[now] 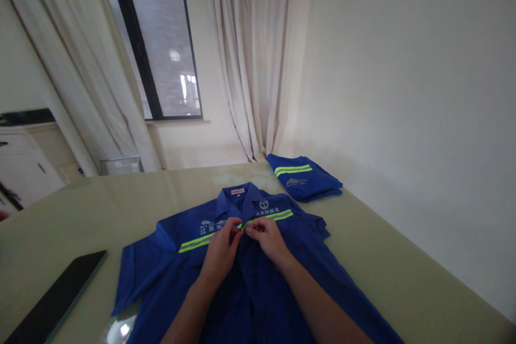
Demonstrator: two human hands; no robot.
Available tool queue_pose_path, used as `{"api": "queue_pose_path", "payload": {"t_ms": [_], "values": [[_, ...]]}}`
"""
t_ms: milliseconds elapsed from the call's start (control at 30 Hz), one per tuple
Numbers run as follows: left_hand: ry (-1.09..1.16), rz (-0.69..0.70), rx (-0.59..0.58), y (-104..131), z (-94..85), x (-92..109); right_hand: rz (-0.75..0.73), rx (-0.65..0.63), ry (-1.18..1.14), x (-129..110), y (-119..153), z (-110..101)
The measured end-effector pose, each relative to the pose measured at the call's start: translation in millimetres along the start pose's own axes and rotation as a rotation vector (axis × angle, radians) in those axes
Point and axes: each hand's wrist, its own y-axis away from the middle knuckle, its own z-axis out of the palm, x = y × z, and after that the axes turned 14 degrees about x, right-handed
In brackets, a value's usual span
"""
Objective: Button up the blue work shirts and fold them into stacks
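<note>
The shirt (253, 293) lies face up inside the table's (133, 201) right edge. At its front opening, left hand (224, 244) and right hand (269, 237) pinch cloth, seemingly working a button, which calls for steadying one edge while guiding the other. Beyond, a folded garment (304, 180) lies by the far right corner.

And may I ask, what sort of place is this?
Probably a room in a home, though a small office is possible: it has long curtains beside a window, a pale cabinet and a broad table.
</note>
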Motion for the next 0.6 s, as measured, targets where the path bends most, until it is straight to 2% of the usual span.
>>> {"api": "queue_pose_path", "payload": {"t_ms": [100,167,233,300,367,433,500,600], "values": [[-0.214,0.207,-0.056,6,-2.1,8,0.088,-0.082,-0.087,2,-2,-1],[-0.341,0.281,-0.084,9,-2.1,12,0.09,-0.093,-0.091,3,-1,-2],[-0.428,0.277,-0.075,9,-1.5,13,0.089,-0.094,-0.076,5,0,-3],[-0.458,0.216,-0.038,7,-0.5,12,0.059,-0.063,-0.055,6,0,-5],[-0.467,0.147,-0.011,4,0.5,9,-0.036,0.045,-0.008,4,-5,-12],[-0.507,0.114,0.003,3,0.9,5,-0.168,0.231,0.078,-1,-14,-28],[-0.579,0.125,0.02,4,0.0,4,-0.238,0.42,0.222,-10,-24,-57],[-0.634,0.179,0.036,6,-3.9,8,-0.169,0.567,0.588,-20,-34,-114]]}}
